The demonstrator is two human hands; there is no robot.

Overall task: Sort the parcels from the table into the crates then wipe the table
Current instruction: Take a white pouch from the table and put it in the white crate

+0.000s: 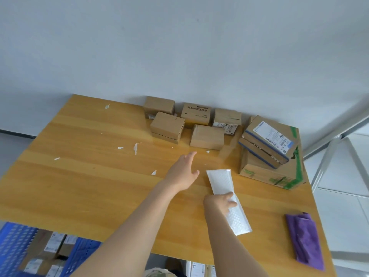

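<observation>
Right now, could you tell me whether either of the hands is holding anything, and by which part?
The right hand grips the white padded envelope around its middle, fingers over the top. The left hand is open above the table, holding nothing.

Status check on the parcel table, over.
Right hand gripping white bubble mailer on table. Left hand open, reaching toward brown boxes by the wall. Purple cloth untouched, paper scraps remain. Nothing blocking.

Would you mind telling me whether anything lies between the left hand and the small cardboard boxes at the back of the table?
Nothing visible: only bare table separates the open left hand from the nearest small box.
</observation>
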